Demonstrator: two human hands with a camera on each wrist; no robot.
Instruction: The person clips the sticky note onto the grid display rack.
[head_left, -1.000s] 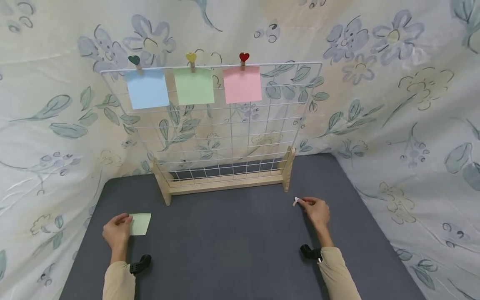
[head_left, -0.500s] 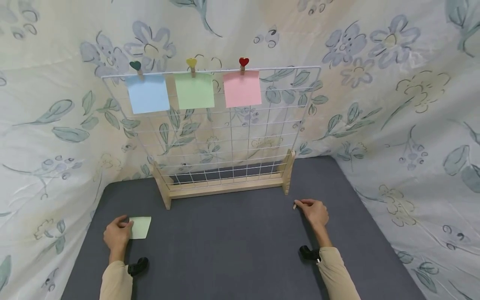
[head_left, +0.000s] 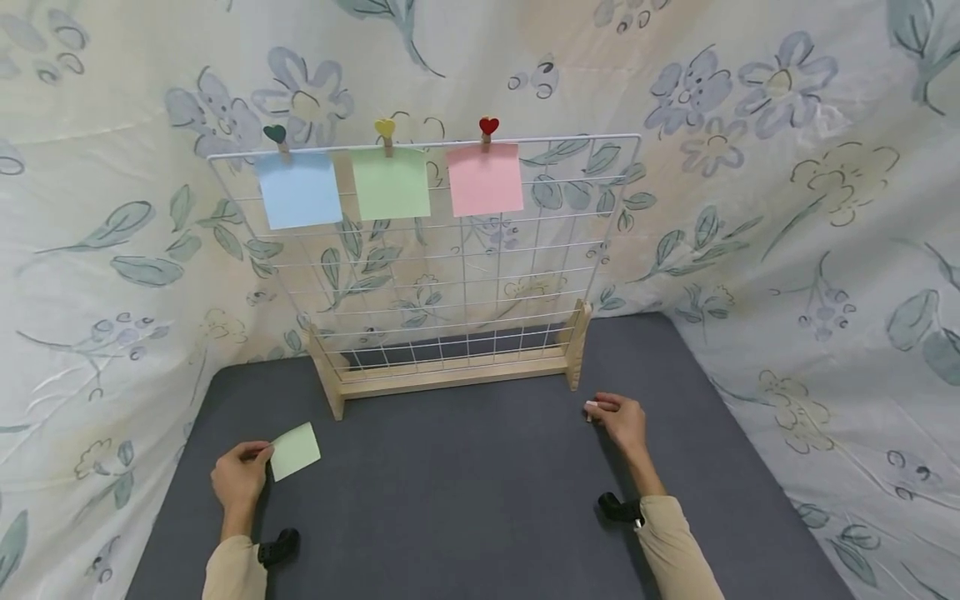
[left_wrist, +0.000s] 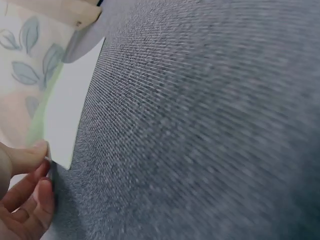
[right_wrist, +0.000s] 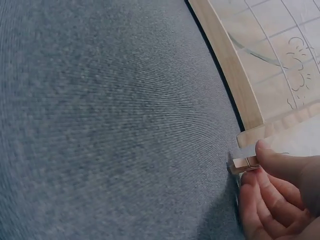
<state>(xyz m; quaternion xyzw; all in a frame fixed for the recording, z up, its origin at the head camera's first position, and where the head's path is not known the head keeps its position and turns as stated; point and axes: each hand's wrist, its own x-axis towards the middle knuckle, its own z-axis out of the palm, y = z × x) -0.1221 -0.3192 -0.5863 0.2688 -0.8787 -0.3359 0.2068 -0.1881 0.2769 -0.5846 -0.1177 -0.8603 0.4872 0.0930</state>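
Observation:
My left hand [head_left: 240, 477] pinches a pale green sticky note [head_left: 296, 452] by its edge at the left of the table. In the left wrist view the note [left_wrist: 70, 100] stands tilted over the cloth, held between thumb and fingers. At the right, near the rack's foot, my right hand [head_left: 621, 423] grips a small wooden clothespin [right_wrist: 245, 165] between thumb and fingertips; its other end is hidden by the fingers. On the white wire grid rack [head_left: 555, 225] hang a blue note [head_left: 298, 190], a green note [head_left: 392, 183] and a pink note [head_left: 486, 180], each under a heart-topped clothespin.
The rack stands on a wooden base [head_left: 450, 382] at the back of the dark grey table [head_left: 450, 500]. Behind and beside the table hangs a floral cloth [head_left: 750, 250]. Each wrist wears a black camera [head_left: 279, 547].
The left hand has raised and turned the green note, shifting slightly right. My right hand has turned the clothespin a little in its fingers.

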